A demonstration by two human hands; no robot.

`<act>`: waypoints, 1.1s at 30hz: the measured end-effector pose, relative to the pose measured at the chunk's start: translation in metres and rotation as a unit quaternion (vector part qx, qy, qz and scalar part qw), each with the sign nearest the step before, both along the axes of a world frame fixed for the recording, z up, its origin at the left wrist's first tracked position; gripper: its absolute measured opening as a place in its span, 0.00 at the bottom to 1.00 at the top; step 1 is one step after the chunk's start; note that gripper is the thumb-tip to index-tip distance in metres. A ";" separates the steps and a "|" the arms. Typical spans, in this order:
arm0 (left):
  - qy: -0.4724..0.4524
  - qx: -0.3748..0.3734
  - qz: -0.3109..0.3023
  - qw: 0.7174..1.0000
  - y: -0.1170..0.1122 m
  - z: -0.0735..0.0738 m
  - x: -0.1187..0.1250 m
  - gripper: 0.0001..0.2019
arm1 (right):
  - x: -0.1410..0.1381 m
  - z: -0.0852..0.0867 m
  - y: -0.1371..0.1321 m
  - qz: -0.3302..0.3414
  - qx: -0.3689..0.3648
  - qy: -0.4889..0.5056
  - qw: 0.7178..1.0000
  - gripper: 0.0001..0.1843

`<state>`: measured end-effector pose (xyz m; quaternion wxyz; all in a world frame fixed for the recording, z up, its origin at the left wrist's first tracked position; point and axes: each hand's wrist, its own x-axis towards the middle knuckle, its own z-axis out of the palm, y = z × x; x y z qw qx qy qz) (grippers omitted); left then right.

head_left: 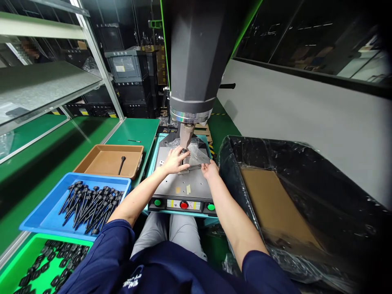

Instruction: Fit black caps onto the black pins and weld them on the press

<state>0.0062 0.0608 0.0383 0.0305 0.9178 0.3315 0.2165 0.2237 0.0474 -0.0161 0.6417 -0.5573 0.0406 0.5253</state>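
My left hand (pixel 176 160) reaches onto the grey plate of a press-like machine. Its fingers curl about a small black cap (pixel 183 151) just under the metal tip (pixel 186 136), with the thumb stretched below it. On the right of the fixture, my right hand (pixel 210 169) pinches the end of a thin dark rod (pixel 195 165) lying sideways. Whether rod and cap are one piece is hidden by the left fingers. Clear plastic film (pixel 197 153) hangs behind both hands.
Left of the machine, a brown tray (pixel 101 149) holds one black stemmed part (pixel 121 165). A blue tray (pixel 39 214) has many such parts, and a green tray (pixel 15 261) black caps. A black-lined bin (pixel 228 163) stands right. Green and red buttons (pixel 183 205) line the front.
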 end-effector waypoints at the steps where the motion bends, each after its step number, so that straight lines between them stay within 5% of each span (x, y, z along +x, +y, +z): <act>1: 0.001 0.000 -0.001 1.000 0.000 0.000 0.000 0.33 | 0.001 -0.003 -0.007 -0.013 -0.003 -0.016 1.000 0.10; 5: 0.000 -0.003 -0.007 1.000 0.003 0.000 -0.001 0.33 | 0.000 -0.015 -0.039 -0.048 0.014 -0.065 0.997 0.04; 11: -0.001 0.003 -0.012 1.000 0.003 0.003 -0.001 0.31 | 0.001 -0.022 -0.071 -0.068 0.063 -0.106 0.990 0.12; 33: -0.033 0.023 -0.027 0.999 -0.006 0.014 -0.007 0.31 | 0.010 -0.022 -0.097 -0.053 0.117 -0.129 0.983 0.19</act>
